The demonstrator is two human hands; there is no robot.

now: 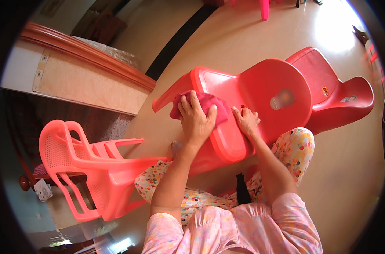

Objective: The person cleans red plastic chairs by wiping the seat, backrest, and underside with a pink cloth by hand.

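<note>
A red plastic chair (265, 92) stands before me, its backrest toward the right and its seat toward my body. My left hand (195, 116) lies over a crumpled dark pink cloth (217, 111), pressing it onto the seat near its left edge. The fingers are spread across the cloth, and part of it is hidden under the palm. My right hand (248, 122) touches the seat close to the backrest, with its fingers partly curled; whether it grips the chair is unclear. A round sticker (282, 99) is on the backrest.
Behind the red chair stands a darker red plastic chair (319, 76). A salmon-pink plastic armchair (97, 168) is at my left. Beyond it is a wooden panel with a moulded reddish edge (90, 58). A pink leg of furniture (264, 9) rests on the tiled floor (344, 165) farther off.
</note>
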